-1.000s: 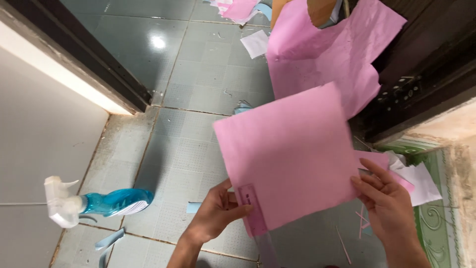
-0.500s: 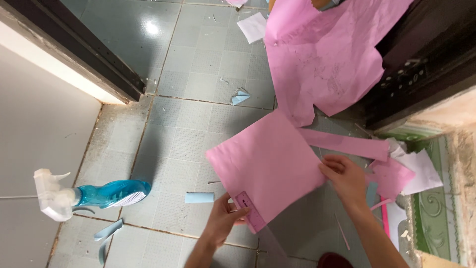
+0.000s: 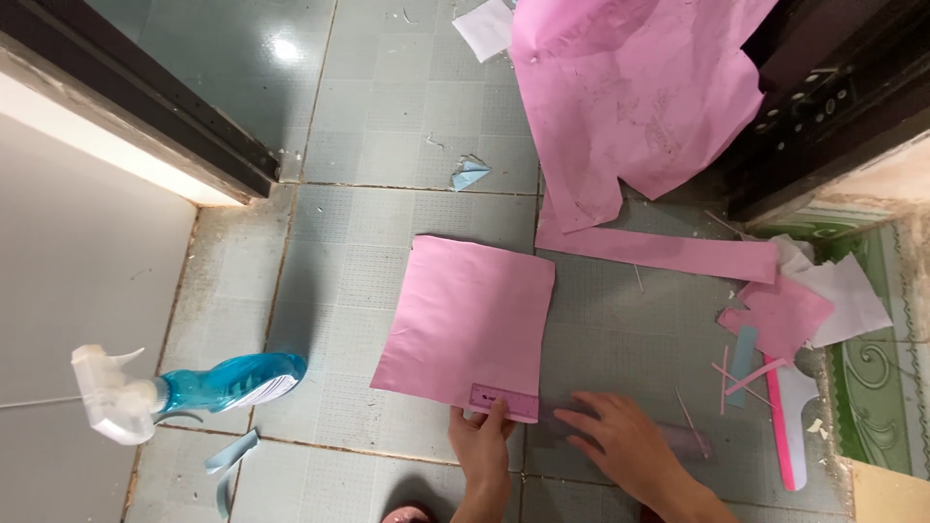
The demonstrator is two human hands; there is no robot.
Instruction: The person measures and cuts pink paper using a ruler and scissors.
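Pressing flat on the tiled floor (image 3: pixel 387 116), the left hand (image 3: pixel 481 438) pins a clear ruler (image 3: pixel 504 400) along the near edge of a pink paper square (image 3: pixel 465 320); the right hand (image 3: pixel 620 444) lies open-palmed on the ruler's other end (neither hand curls around it). A blue spray bottle (image 3: pixel 194 385) lies off to the left.

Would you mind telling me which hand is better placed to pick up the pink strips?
Right. The right hand rests on the ruler, nearer the pink strips; the left hand pins the ruler's far end on the pink sheet.
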